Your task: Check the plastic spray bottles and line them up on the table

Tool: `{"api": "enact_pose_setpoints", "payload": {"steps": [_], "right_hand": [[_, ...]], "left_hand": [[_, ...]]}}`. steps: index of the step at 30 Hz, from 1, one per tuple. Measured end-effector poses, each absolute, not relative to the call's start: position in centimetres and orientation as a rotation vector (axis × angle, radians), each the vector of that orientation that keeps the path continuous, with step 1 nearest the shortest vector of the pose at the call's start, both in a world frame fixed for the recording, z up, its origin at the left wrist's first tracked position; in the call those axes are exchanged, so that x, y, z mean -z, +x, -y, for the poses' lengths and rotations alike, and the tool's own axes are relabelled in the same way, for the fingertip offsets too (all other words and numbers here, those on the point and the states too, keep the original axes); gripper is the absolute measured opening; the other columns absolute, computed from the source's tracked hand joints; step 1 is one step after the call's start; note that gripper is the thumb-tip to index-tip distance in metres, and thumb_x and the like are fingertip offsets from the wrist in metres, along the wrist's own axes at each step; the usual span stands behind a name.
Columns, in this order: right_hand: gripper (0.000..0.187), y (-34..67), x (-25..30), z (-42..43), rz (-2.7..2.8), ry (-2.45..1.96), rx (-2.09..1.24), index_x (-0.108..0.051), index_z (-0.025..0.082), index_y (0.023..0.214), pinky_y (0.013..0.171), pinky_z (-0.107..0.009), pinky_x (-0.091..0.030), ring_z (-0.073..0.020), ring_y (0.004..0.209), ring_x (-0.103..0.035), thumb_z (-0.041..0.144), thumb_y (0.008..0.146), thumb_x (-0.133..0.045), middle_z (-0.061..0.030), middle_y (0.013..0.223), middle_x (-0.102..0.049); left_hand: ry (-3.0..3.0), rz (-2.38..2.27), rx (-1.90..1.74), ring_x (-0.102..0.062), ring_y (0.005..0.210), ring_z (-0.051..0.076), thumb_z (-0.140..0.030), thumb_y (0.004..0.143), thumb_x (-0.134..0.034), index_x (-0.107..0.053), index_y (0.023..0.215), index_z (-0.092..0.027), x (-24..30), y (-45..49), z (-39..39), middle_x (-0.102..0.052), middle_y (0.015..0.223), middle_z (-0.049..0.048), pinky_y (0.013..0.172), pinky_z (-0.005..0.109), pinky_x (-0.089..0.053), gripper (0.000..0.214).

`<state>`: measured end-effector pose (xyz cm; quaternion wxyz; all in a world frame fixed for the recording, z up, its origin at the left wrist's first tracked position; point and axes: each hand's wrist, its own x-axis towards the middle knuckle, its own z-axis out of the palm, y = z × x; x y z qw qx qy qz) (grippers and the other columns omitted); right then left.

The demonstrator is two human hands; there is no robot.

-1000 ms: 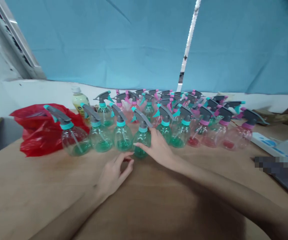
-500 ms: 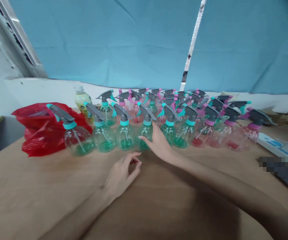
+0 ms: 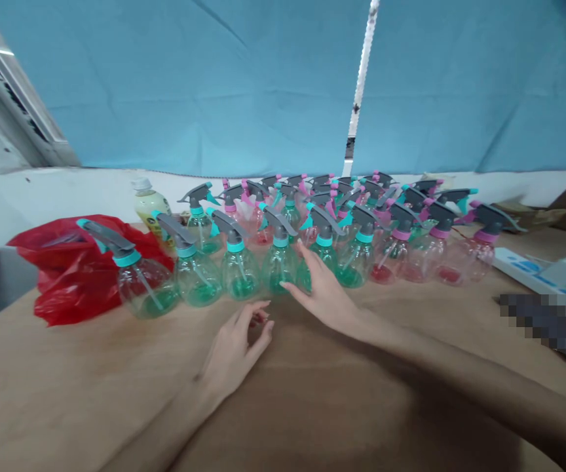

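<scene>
Reference: center green bottle (image 3: 279, 267), fourth from the left in the front row, upright, spray head (image 3: 277, 223) on. Nearest: left hand (image 3: 231, 351) over the table (image 3: 42, 380), in front of that bottle and a bit left; thumb and index curled toward each other, tips apart, nothing held. Right hand (image 3: 329, 298) just right of it, thumb and fingers spread, clamped on nothing; contact with its side, can't tell. Progress, my read: front row looks lined up, nine upright, heads fitted: three green bottles (image 3: 198, 278) left of it, two then three pink bottles (image 3: 425, 259) right. Rear bottles (image 3: 290, 213) behind it look less even; how much remains, can't judge. Hidden: right hand covers part of its right neighbor; liquid vs tinted plastic unclear. Dark thing (image 3: 533, 321) far right of it is pixelated. Red bag (image 3: 81, 275) far left, contents unclear. Rear ones overlap, no count. Yellow bottle (image 3: 150, 206) behind-left, partly covered. Blue sheet (image 3: 263, 85) behind it all.
</scene>
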<state>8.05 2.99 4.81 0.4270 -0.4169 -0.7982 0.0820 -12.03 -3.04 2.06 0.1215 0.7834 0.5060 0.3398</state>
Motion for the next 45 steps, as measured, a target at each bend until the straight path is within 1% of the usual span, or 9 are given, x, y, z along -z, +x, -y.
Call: {"api": "enact_pose_setpoints", "payload": {"steps": [3, 6, 10, 17, 30, 35, 39, 42, 45], "right_hand": [[0.034, 11.4, -4.8, -1.7, 1.963, -0.973, -0.189, -0.051, 0.021, 0.123, 0.095, -0.044, -0.05, -0.023, 0.111, -0.06, 0.029, 0.09, -0.053, -0.0108, 0.12, -0.062], [0.017, 14.4, -5.2, -1.6, 1.86, -1.069, -0.147, -0.061, 0.022, 0.102, 0.083, -0.042, -0.054, -0.0231, 0.096, -0.065, 0.03, 0.089, -0.055, -0.0073, 0.102, -0.067], [0.023, 16.2, -6.0, -2.7, 1.76, -1.172, -0.151, -0.06, 0.017, 0.103, 0.075, -0.039, -0.056, -0.0243, 0.092, -0.067, 0.034, 0.087, -0.057, -0.0106, 0.104, -0.068], [0.056, 14.2, -6.1, -5.0, 1.754, -1.38, -0.105, -0.052, 0.014, 0.123, 0.088, -0.047, -0.049, -0.0313, 0.108, -0.061, 0.051, 0.082, -0.06, -0.0154, 0.119, -0.064], [0.067, 13.0, -5.7, -5.3, 1.839, -1.503, -0.128, -0.049, 0.012, 0.121, 0.062, -0.041, -0.048, -0.032, 0.075, -0.065, 0.065, 0.08, -0.051, -0.0129, 0.085, -0.067], [0.061, 14.2, -5.8, -1.7, 1.926, -1.435, -0.184, -0.052, 0.017, 0.115, 0.064, -0.042, -0.049, -0.0291, 0.076, -0.064, 0.066, 0.08, -0.052, -0.0113, 0.09, -0.067], [0.055, 15.1, -6.4, 1.6, 1.99, -1.291, -0.334, -0.052, 0.017, 0.115, 0.081, -0.046, -0.05, -0.0304, 0.096, -0.063, 0.059, 0.08, -0.057, -0.013, 0.108, -0.066], [0.06, 15.8, -7.5, 3.7, 2.085, -1.193, -0.495, -0.049, 0.02, 0.125, 0.085, -0.044, -0.049, -0.0283, 0.101, -0.062, 0.056, 0.079, -0.062, -0.0102, 0.113, -0.065], [0.061, 16.8, -8.9, 5.3, 2.194, -1.161, -0.612, -0.05, 0.022, 0.127, 0.083, -0.043, -0.05, -0.0267, 0.097, -0.063, 0.054, 0.078, -0.065, -0.0087, 0.111, -0.065]], "left_hand": [[2.306, -1.482, -0.981, -0.066, 0.084, 0.021, -0.031, 0.093, -0.048, -0.05, 0.114, -0.025, -1.8, -11.6, 3.4, -0.065, 0.099, 0.0023, 0.07, 0.034, -0.053, 0.023], [2.344, -1.43, -0.972, -0.065, 0.079, 0.019, -0.031, 0.093, -0.048, -0.049, 0.115, -0.026, -1.5, -10.9, 3.8, -0.063, 0.102, 0.0018, 0.07, 0.033, -0.053, 0.023], [2.348, -1.383, -0.973, -0.066, 0.081, 0.019, -0.032, 0.093, -0.048, -0.048, 0.116, -0.027, -1.6, -10.4, 4.0, -0.062, 0.102, 0.0012, 0.068, 0.032, -0.053, 0.024], [2.255, -1.495, -0.98, -0.067, 0.078, 0.021, -0.037, 0.092, -0.048, -0.052, 0.112, -0.026, -2.4, -10.9, 3.7, -0.066, 0.097, 0.0017, 0.058, 0.029, -0.052, 0.023], [2.264, -1.44, -0.97, -0.066, 0.074, 0.018, -0.034, 0.092, -0.048, -0.053, 0.111, -0.026, -2.1, -10.9, 3.7, -0.064, 0.096, 0.0007, 0.06, 0.029, -0.052, 0.021], [2.307, -1.44, -0.95, -0.066, 0.083, 0.021, -0.035, 0.09, -0.049, -0.054, 0.112, -0.026, -2.1, -10.4, 3.7, -0.063, 0.101, 0.002, 0.071, 0.035, -0.053, 0.024], [2.373, -1.432, -0.937, -0.052, 0.117, 0.029, -0.036, 0.085, -0.057, -0.045, 0.128, -0.026, -1.7, -8.5, 4.4, -0.056, 0.124, 0.0067, 0.097, 0.049, -0.041, 0.046], [2.33, -1.357, -0.95, -0.041, 0.128, 0.033, -0.039, 0.079, -0.064, -0.024, 0.143, -0.025, -1.3, -6.2, 5.4, -0.041, 0.141, 0.0116, 0.102, 0.053, -0.036, 0.076], [2.299, -1.227, -0.971, -0.04, 0.129, 0.034, -0.041, 0.077, -0.069, -0.018, 0.144, -0.026, -0.8, -3.9, 6.2, -0.039, 0.142, 0.0137, 0.102, 0.055, -0.036, 0.085]]}}
